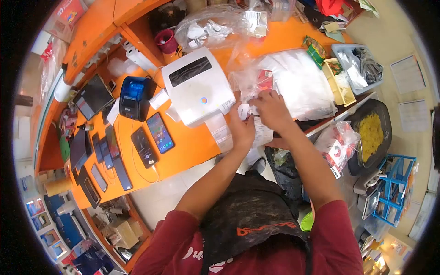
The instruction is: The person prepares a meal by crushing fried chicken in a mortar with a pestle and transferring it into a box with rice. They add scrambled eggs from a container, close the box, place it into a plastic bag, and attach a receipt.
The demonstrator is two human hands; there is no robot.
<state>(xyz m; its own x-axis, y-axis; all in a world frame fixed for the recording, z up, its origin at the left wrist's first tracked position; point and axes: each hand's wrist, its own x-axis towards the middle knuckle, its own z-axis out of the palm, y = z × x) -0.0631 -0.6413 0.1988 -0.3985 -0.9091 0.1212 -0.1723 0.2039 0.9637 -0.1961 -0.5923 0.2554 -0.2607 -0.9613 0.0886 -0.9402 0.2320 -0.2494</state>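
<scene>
My left hand (242, 130) is closed, thumb and fingers pinching a small white piece (244, 111) with a rounded edge, perhaps a tape roll or sticker. My right hand (272, 110) reaches in from the right, its thumb and fingers curled against the same spot; what they grip is partly hidden. Just beyond the hands lies a clear plastic bag (240, 85) with a red box (265, 80). Under the hands hangs a printed paper slip (262, 134). Another printed strip (219, 130) extends from the white printer (198, 87) on the left.
Several phones (160, 133) and a blue-black label printer (135, 97) stand on the orange counter (188, 158). A stack of white plastic bags (298, 82), a yellow basket (338, 82) and a grey bin (360, 66) are at right. A bin with yellow contents (373, 133) stands lower right.
</scene>
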